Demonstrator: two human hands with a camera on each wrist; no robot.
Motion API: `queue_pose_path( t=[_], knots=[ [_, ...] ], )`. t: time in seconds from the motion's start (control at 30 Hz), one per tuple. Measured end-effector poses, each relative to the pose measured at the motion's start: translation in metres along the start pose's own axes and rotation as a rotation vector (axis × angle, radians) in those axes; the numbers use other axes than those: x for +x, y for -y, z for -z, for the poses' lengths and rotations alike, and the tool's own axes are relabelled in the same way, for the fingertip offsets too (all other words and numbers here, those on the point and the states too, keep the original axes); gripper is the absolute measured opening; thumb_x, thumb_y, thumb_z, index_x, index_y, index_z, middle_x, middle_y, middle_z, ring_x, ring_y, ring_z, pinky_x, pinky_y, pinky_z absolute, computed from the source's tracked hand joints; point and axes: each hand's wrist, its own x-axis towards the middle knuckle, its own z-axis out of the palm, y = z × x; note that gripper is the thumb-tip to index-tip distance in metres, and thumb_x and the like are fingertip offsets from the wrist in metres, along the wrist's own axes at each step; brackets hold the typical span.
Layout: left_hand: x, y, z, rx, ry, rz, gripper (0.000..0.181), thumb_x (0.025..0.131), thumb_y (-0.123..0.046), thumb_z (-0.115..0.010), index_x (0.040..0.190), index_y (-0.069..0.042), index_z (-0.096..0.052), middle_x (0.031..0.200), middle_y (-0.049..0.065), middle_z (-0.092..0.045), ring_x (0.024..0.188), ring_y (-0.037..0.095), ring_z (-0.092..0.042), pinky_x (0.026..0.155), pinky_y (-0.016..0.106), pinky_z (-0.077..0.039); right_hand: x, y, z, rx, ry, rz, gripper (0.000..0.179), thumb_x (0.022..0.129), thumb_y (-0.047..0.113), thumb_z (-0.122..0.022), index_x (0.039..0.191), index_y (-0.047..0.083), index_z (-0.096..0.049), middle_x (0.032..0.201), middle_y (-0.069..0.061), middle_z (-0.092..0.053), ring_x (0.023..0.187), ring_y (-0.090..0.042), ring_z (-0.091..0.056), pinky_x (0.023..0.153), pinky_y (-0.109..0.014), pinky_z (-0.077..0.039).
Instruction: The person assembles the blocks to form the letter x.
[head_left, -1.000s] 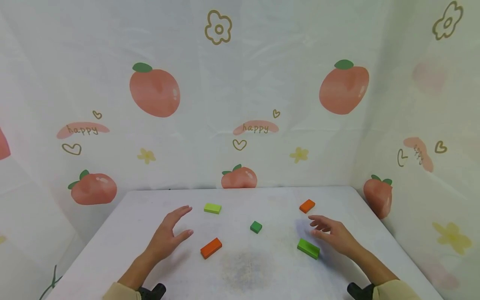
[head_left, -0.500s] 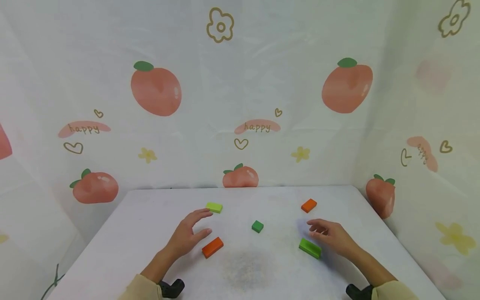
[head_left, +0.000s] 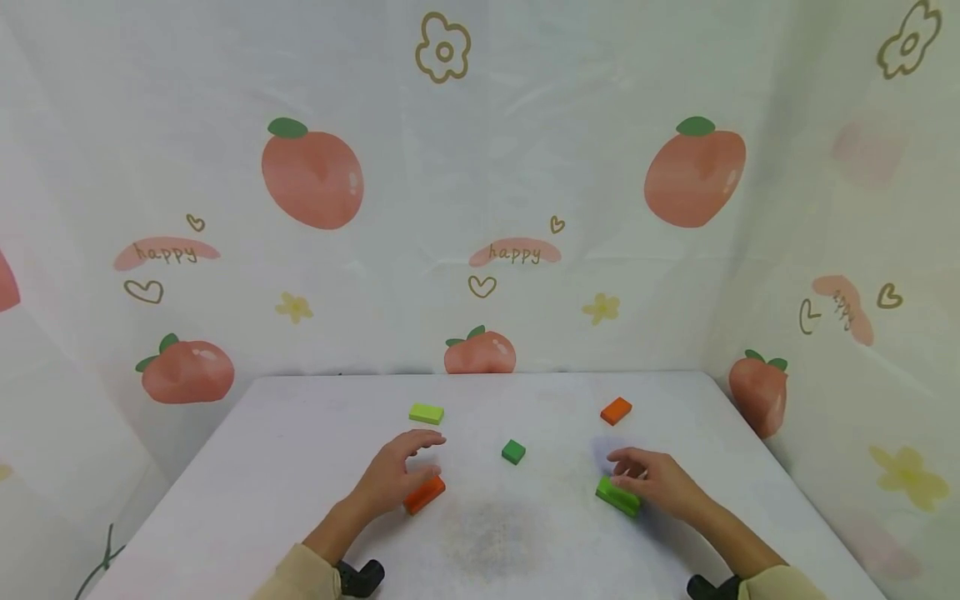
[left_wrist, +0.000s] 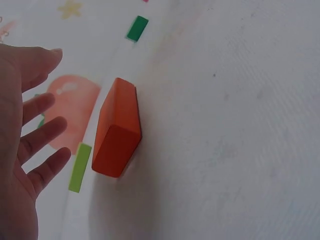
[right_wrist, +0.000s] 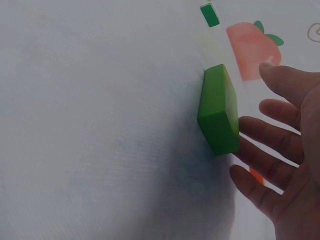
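Observation:
My left hand (head_left: pixel 396 473) hovers over the near orange block (head_left: pixel 424 495), thumb and fingers spread apart and holding nothing. In the left wrist view this orange block (left_wrist: pixel 117 127) lies on the table beside the fingers, with a gap between. Over on the right, my right hand (head_left: pixel 660 482) is above the long green block (head_left: pixel 618 497), its thumb tip overlapping the block's far end in the head view. The right wrist view shows the green block (right_wrist: pixel 219 110) near the loosely bent fingers, which do not grip it.
A small dark green block (head_left: pixel 513 452) lies mid-table between the hands. Farther back are a lime block (head_left: pixel 426 413) on the left and another orange block (head_left: pixel 616 411) on the right. A printed curtain (head_left: pixel 420 183) stands behind the white table (head_left: pixel 300 417).
My left hand has moved right, from the table's left side to over the near orange block. My right hand has lowered slightly toward the long green block. The blocks stay in place.

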Motion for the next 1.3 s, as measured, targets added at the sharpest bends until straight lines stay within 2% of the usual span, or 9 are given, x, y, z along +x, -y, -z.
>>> queue_pose_path(
  t=[0.3, 0.43, 0.7, 1.0, 1.3],
  knots=[
    [0.007, 0.002, -0.016, 0.017, -0.002, -0.037, 0.034, 0.087, -0.014, -0.072, 0.120, -0.017, -0.067, 0.120, -0.012, -0.062, 0.117, 0.014, -0.053, 0.095, 0.044, -0.045, -0.001, 0.002, -0.006, -0.035, 0.033, 0.034, 0.044, 0.083, 0.025, -0.077, 0.119, 0.005, -0.063, 0.087, 0.003, -0.061, 0.076, -0.014, -0.055, 0.062, -0.027, -0.046],
    [0.012, 0.000, -0.024, 0.026, -0.002, -0.050, 0.032, 0.088, -0.015, -0.072, 0.119, -0.018, -0.067, 0.120, -0.009, -0.062, 0.115, 0.016, -0.054, 0.092, 0.044, -0.047, 0.000, 0.003, -0.009, -0.046, 0.046, 0.037, 0.052, 0.081, 0.026, -0.079, 0.124, 0.005, -0.061, 0.086, 0.003, -0.059, 0.073, -0.014, -0.053, 0.061, -0.027, -0.045],
    [0.021, -0.005, -0.035, -0.023, 0.032, -0.044, 0.031, 0.089, -0.016, -0.071, 0.119, -0.019, -0.067, 0.120, -0.008, -0.062, 0.115, 0.017, -0.055, 0.092, 0.043, -0.047, -0.001, 0.004, -0.012, -0.079, 0.049, -0.021, 0.059, 0.075, 0.026, -0.084, 0.125, 0.006, -0.059, 0.087, 0.002, -0.057, 0.076, -0.016, -0.051, 0.064, -0.027, -0.044],
    [0.032, -0.004, -0.047, -0.044, 0.072, -0.010, 0.029, 0.091, -0.020, -0.070, 0.120, -0.019, -0.066, 0.117, -0.010, -0.062, 0.107, 0.016, -0.057, 0.092, 0.042, -0.046, -0.001, 0.007, -0.015, -0.086, 0.031, -0.101, 0.053, 0.072, 0.018, -0.086, 0.118, 0.009, -0.060, 0.085, 0.001, -0.056, 0.076, -0.017, -0.050, 0.065, -0.029, -0.044],
    [0.040, -0.009, -0.056, -0.067, 0.095, 0.012, 0.028, 0.091, -0.022, -0.069, 0.119, -0.017, -0.068, 0.114, -0.007, -0.064, 0.103, 0.016, -0.057, 0.090, 0.038, -0.047, -0.001, 0.009, -0.014, -0.072, 0.030, -0.057, 0.044, 0.072, 0.017, -0.086, 0.104, 0.008, -0.059, 0.086, 0.002, -0.055, 0.078, -0.017, -0.049, 0.067, -0.029, -0.043]
  ],
)
